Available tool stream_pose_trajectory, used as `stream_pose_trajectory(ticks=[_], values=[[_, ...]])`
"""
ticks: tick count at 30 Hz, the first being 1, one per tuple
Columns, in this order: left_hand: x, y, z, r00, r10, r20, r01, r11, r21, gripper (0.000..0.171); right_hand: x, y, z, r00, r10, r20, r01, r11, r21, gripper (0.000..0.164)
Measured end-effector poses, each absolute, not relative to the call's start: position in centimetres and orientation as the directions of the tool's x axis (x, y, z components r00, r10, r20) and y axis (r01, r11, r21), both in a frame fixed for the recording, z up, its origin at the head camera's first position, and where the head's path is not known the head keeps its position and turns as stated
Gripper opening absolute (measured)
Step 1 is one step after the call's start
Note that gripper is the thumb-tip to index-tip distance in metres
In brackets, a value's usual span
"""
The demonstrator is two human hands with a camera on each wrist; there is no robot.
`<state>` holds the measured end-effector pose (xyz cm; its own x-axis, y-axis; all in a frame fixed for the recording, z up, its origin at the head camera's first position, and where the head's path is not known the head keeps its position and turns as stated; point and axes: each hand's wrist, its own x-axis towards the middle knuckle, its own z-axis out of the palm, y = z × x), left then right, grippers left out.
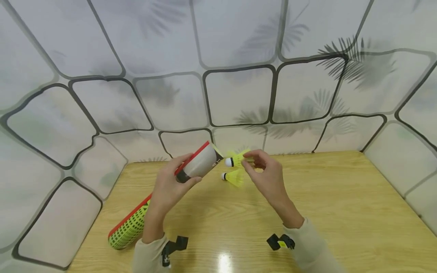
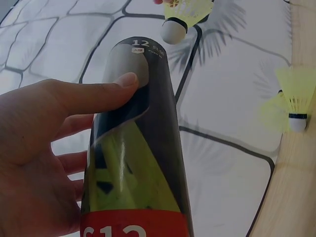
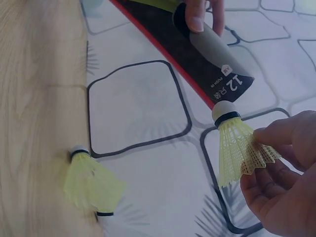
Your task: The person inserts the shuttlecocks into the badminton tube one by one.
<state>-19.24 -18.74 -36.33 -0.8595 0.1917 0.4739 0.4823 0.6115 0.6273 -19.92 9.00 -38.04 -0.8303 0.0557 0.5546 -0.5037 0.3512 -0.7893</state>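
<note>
My left hand [image 1: 172,185] grips a long shuttlecock tube [image 1: 199,163], thumb across its grey and black end section. The tube slants up to the right; its lower part has a green mesh pattern and a red stripe, partly hidden behind the forearm. Between thumb and fingers, my right hand [image 1: 268,174] pinches a yellow shuttlecock [image 3: 242,148] by its skirt. Its white cork points at the tube's upper end, very close by; I cannot tell if they touch. Another yellow shuttlecock [image 1: 233,177] lies on the table below, with a second one [image 3: 104,217] partly hidden beside it.
The wooden table [image 1: 341,212] stretches out on both sides of the hands. A pale wall covering [image 1: 239,96] with dark outlined blocks and leaf shadows stands behind it. Black wrist straps [image 1: 281,242] sit on both sleeves.
</note>
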Motion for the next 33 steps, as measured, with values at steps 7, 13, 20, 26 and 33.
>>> stream_pose_trajectory(ticks=[7, 13, 20, 26, 33], values=[[-18.8, -17.1, -36.2, -0.831, 0.250, 0.496, 0.542, 0.566, 0.622, 0.071, -18.5, 11.7, -37.2, -0.793, 0.099, 0.601, -0.536, 0.356, -0.765, 0.016], [-18.6, -16.2, -36.1, -0.811, 0.274, 0.516, 0.575, 0.530, 0.623, 0.072, -17.5, 13.3, -36.2, -0.792, 0.119, 0.599, -0.528, 0.359, -0.770, 0.018], [-18.4, -15.4, -36.1, -0.789, 0.293, 0.541, 0.609, 0.492, 0.622, 0.072, -16.8, 14.7, -35.7, -0.781, 0.122, 0.612, -0.548, 0.334, -0.767, 0.020], [-18.0, -14.9, -35.8, -0.770, 0.311, 0.557, 0.634, 0.468, 0.615, 0.073, -16.3, 15.5, -34.9, -0.752, 0.139, 0.645, -0.583, 0.318, -0.748, 0.021], [-17.7, -14.6, -35.5, -0.760, 0.320, 0.566, 0.647, 0.452, 0.614, 0.074, -16.0, 15.9, -34.0, -0.715, 0.157, 0.681, -0.625, 0.292, -0.724, 0.026]])
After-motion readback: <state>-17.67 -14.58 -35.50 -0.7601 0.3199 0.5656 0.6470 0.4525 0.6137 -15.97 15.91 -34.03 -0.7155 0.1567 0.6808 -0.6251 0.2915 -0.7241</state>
